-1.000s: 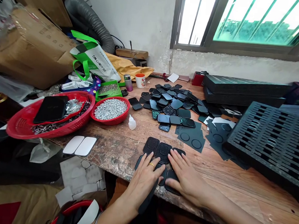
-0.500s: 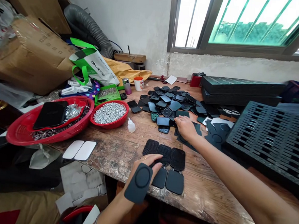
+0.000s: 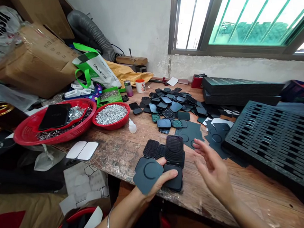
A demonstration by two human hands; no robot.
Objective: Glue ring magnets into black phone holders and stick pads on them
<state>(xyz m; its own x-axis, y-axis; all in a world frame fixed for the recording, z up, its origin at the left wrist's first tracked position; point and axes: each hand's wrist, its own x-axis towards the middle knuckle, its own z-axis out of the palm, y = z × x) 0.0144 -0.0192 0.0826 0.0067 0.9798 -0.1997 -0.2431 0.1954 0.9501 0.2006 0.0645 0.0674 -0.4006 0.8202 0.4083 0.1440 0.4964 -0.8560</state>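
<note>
A: What's L hand (image 3: 155,190) got, nearest us?

B: A hinged black pc (image 3: 174,147), near centre, over the table's near edge. Thumb's flat on the smooth near half, prob. b/c that leaves the grooved far half uncovered.

A: And the dark sheet (image 3: 147,176)?

B: Same hand, left of the thumb, ring mark showing. Prob. carried there to save a reach; can't tell exactly what pins it.

A: R hand (image 3: 213,167)?

B: Holding nothing, fingers loose & apart, just right of the pc. That prob. lets it join in fast.

A: Just beyond?

B: Other plates (image 3: 151,148) lying flat, side by side, partly hidden by the held pc. Lined up prob. for order. Two white pads (image 3: 85,150) sit well left, maybe so they don't get mixed in.

A: Farther?

B: Ring-marked sheets (image 3: 189,131) right of centre, overlapping; small white bottle (image 3: 132,127) upright, left. Red bowl (image 3: 114,126) farther left, w/ lots of small metal pcs; its wall prob. stops them rolling off. Then the loose black heap (image 3: 173,103), far centre, likely pushed back for elbow room.
</note>
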